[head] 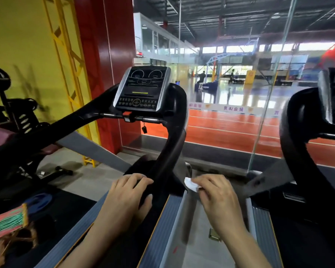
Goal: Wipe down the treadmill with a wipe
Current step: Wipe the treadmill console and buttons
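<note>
Left hand (128,192) wraps the treadmill's (174,120) black right handrail (168,151) low down, fingers over the top, thumb under. Right hand (217,196) pinches a crumpled white wipe (190,184) just right of that rail, above the grey side rail (174,227). Console (141,88) sits up ahead. Second treadmill (306,132) on the right.
</note>
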Demonstrator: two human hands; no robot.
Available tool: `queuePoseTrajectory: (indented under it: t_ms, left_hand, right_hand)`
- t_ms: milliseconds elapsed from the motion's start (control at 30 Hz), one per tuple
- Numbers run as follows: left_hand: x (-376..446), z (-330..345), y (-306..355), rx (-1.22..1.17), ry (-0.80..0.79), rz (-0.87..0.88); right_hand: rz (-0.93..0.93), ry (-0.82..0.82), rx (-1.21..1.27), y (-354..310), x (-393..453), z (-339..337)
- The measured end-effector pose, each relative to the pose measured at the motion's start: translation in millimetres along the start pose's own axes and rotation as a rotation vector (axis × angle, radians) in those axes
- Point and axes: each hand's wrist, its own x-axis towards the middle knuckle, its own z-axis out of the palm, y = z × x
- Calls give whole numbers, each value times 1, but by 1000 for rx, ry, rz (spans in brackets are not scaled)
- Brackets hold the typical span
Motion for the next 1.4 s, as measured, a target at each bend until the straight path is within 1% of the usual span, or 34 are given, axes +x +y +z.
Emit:
queuePoseTrajectory:
  t_ms: [133,233,333,500,667,767,867,1000,1100,1233,1400]
  left_hand:
    - [66,32,-11,11,8,-8]
    - [118,60,-27,11,-20,-9]
    - [173,89,-49,35,-48,-22]
    - [266,132,-90,67,-42,-57]
    - [343,179,-119,8,-78,-74]
    - [386,206,-134,42,-43,-62]
    - [426,237,-149,71,39,-52]
    - [485,279,-165,130,95,-79]
    - [530,306,-179,193,107,-157]
    - [585,341,-201,261,79,-290]
    - [634,371,-234,299,73,-351]
  right_hand:
    - [-62,-14,55,49,60,39]
    - [-97,1,89,85,106,73]
    - [-141,-21,111,117,160,108]
    - [-182,-46,151,167,248,165]
    - [-187,-96,178,224,311,215]
    - [-222,-124,197,256,352,247]
    - [-254,-122,233,288,399,278]
    - [-358,-122,274,330,465,319]
    - [-401,-138,324,357,513,344]
    - [-437,-184,389,384,578,383]
    - [-469,-215,464,396,646,426]
